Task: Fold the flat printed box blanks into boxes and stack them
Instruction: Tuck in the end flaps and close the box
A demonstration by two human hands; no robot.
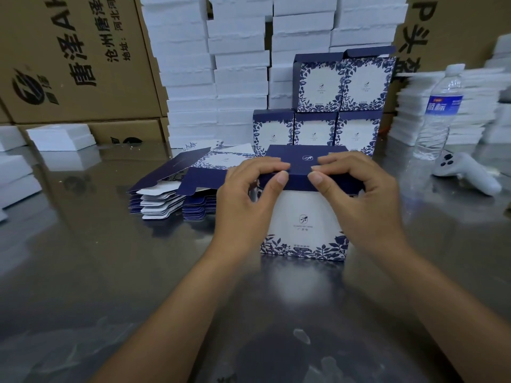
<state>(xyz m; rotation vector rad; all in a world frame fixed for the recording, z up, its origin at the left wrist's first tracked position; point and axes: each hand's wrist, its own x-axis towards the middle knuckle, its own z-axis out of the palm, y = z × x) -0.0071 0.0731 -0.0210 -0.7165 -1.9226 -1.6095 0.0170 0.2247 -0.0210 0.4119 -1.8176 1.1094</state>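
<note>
A folded blue-and-white printed box (pixel 303 225) stands upright on the steel table (pixel 110 272) in front of me. Its dark blue lid flap (pixel 301 164) lies across the top. My left hand (pixel 246 197) pinches the lid's front edge between thumb and fingers, and my right hand (pixel 356 194) pinches the same edge just to the right. To the left lies a pile of flat box blanks (pixel 177 189). Behind the box stands a stack of finished boxes (pixel 331 106), three below and two above.
White foam trays (pixel 215 73) are piled high at the back, with brown cartons (pixel 72 59) at the left. A water bottle (pixel 442 111) and a white controller (pixel 464 170) sit at the right. More white trays (pixel 60 136) lie at the far left.
</note>
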